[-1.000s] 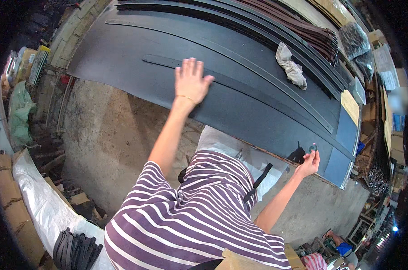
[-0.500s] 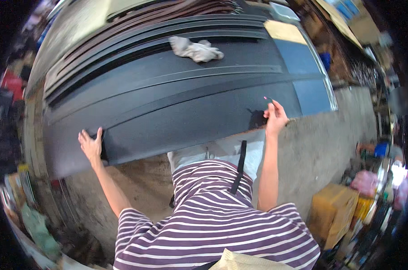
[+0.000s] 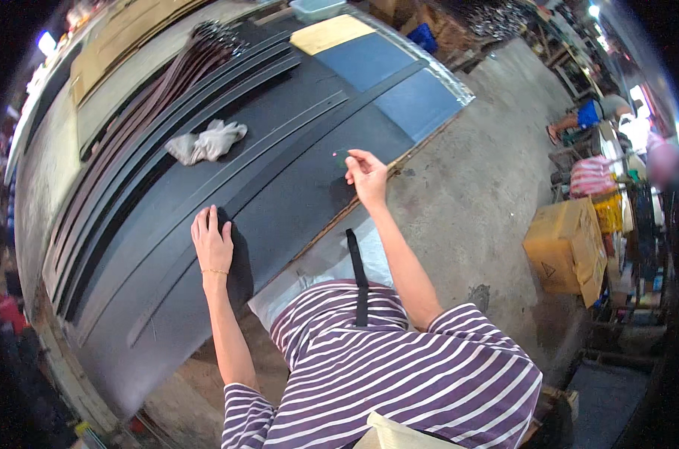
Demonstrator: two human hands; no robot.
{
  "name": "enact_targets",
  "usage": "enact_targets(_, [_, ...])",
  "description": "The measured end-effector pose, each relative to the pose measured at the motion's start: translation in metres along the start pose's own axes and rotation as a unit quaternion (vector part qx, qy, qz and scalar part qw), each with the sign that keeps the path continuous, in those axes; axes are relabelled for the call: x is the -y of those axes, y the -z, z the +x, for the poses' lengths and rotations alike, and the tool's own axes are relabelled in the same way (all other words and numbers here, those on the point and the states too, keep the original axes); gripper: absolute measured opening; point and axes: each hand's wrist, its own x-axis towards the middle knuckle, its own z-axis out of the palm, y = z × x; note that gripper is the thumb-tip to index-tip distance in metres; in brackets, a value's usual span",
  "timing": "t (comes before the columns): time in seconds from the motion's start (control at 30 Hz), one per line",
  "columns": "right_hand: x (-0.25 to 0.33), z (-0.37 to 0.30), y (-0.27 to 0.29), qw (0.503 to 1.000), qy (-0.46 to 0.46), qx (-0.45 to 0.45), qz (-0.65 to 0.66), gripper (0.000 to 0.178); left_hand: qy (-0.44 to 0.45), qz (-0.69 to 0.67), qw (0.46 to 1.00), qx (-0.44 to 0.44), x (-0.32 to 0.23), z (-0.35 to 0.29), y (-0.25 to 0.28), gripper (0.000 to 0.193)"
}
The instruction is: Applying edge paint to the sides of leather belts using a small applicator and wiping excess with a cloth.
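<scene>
Dark tabletop; left hand half-spread over strip; right hand pinches small item.

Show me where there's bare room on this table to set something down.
Bare black sheet lies between the nearer black strap and the front edge, from left hand to right hand. The blue surface is bare between that strap and the yellow board. The far side is crowded: brown straps, stacked black strips, grey cloth.
</scene>
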Motion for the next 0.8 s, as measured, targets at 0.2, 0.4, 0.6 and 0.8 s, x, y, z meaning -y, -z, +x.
enact_targets(0.2, [0.004,-0.003,0.001,1.0,0.013,-0.007,0.011,0.017,-0.011,-0.026,0.999,0.026,0.017,0.003,0.008,0.037])
enact_targets(0.4, [0.004,-0.005,0.007,0.999,0.005,-0.01,0.04,0.017,-0.041,0.045,0.997,-0.036,0.051,-0.019,0.074,0.02])
enact_targets(0.6, [-0.001,0.001,0.014,0.969,0.015,-0.038,0.242,0.018,0.103,0.229,0.968,-0.022,0.195,-0.124,0.14,0.027])
enact_targets(0.8, [-0.002,0.007,0.025,0.96,-0.002,-0.035,0.276,0.018,0.264,0.23,0.937,0.006,0.174,-0.128,0.134,0.056])
